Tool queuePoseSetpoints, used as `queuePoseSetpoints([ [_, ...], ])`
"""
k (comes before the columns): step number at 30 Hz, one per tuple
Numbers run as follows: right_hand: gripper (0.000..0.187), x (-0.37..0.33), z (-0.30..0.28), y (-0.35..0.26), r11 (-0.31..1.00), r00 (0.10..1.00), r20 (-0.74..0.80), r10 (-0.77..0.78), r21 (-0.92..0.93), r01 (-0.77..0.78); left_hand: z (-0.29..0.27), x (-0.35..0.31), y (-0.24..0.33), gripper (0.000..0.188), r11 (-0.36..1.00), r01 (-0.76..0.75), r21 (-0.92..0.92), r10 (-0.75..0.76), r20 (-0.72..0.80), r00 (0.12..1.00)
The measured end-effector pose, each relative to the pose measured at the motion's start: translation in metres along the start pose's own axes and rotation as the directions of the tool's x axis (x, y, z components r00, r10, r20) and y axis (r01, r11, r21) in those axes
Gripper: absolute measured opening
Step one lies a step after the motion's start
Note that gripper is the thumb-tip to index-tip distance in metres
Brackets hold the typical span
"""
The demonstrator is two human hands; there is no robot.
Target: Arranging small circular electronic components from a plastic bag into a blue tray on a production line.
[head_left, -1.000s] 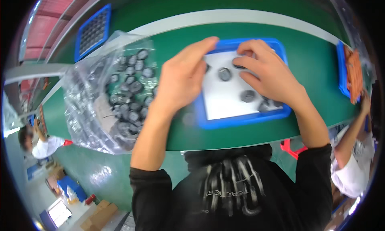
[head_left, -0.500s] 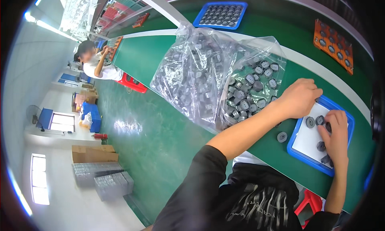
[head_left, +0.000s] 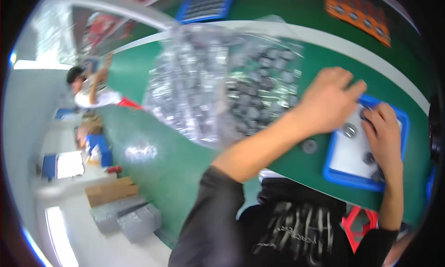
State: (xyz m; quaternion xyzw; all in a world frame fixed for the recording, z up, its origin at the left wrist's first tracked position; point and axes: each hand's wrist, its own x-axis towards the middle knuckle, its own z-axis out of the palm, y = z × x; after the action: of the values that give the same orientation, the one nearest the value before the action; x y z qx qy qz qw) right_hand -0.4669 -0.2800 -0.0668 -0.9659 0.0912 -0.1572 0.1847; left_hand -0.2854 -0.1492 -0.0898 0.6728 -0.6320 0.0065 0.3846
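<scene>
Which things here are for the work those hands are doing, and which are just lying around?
Seem part of the work:
Blue tray, under the right hand
Grey round pieces in it
Loose grey piece outside it
Clear bag of more pieces, beyond the left arm

Seem just lying around:
Cardboard box far left
Wrapped grey bundle near it

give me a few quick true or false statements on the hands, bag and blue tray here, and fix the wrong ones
1. The left hand is near the far left corner of the blue tray. True.
2. The clear bag holds many dark parts. True.
3. The bag lies to the right of the blue tray. False: it lies to the left.
4. A loose round part lies outside the tray, on the green table. True.
5. The blue tray is packed full. False: only a few parts show, and much of its white bottom is visible.
</scene>
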Motion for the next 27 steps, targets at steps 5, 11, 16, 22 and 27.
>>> queuePoseSetpoints([
  [5,0.026,0.003,0.000,0.005,0.997,1.000,0.014,-0.005,0.076,0.004,-0.019,0.002,-0.006,0.025,1.000,-0.014,-0.018,0.016,0.112,0.994],
  [11,0.021,-0.007,0.001,0.005,1.000,1.000,-0.004,-0.021,0.012,0.021,-0.015,0.002,0.005,0.014,0.999,0.031,0.009,-0.032,0.122,0.992],
  [16,0.017,-0.007,-0.002,0.005,0.999,0.999,-0.016,-0.046,-0.008,0.046,-0.015,0.002,0.015,0.013,1.000,0.022,0.005,-0.022,0.175,0.984],
  [22,0.016,-0.010,-0.001,0.006,0.999,0.999,-0.036,-0.038,-0.016,0.037,-0.028,0.002,0.017,0.019,0.997,0.035,-0.076,-0.006,0.345,0.938],
  [27,0.016,-0.007,0.002,0.003,0.999,0.997,-0.064,-0.043,-0.001,0.043,-0.019,-0.001,0.016,0.029,0.993,0.015,0.115,-0.048,0.291,0.955],
])
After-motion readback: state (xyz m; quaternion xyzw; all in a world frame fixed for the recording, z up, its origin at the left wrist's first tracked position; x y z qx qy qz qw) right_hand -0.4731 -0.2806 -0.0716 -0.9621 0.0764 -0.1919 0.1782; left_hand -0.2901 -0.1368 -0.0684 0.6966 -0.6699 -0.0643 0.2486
